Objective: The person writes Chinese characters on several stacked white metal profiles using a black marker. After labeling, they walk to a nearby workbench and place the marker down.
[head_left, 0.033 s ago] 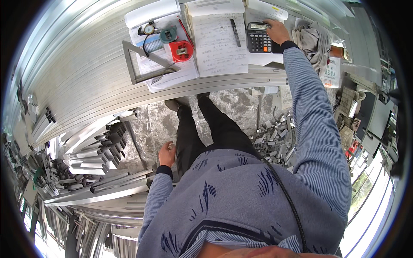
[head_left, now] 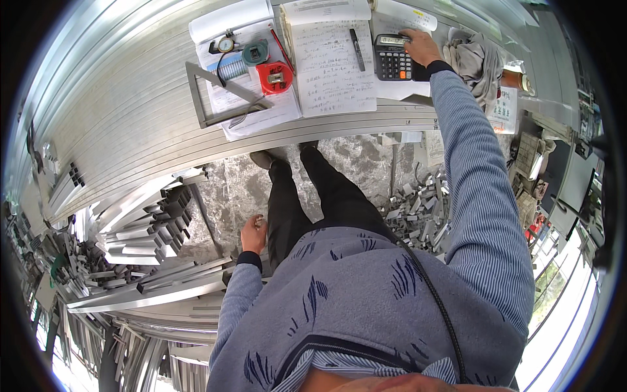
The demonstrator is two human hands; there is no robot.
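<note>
My right hand (head_left: 423, 48) rests at the upper right corner of a black calculator (head_left: 394, 65). Its fingers bend over the edge beside the display and grip it. Left of the calculator, a black pen (head_left: 357, 50) lies on an open notebook (head_left: 332, 85) covered in handwriting. Down beside my thigh hangs my left hand (head_left: 253, 235), away from the table. Its fingers are curled, with a small pale spot at their tips; what they hold, if anything, is too small to make out.
Left of the notebook lie a red tape measure (head_left: 274, 78), a green tape measure (head_left: 255, 52), a dial gauge (head_left: 226, 44), a red pencil (head_left: 282, 48) and a metal set square (head_left: 212, 98). A grey cloth (head_left: 475, 62) is bunched at right. Metal profiles (head_left: 147, 228) and offcuts (head_left: 418, 212) lie below table level.
</note>
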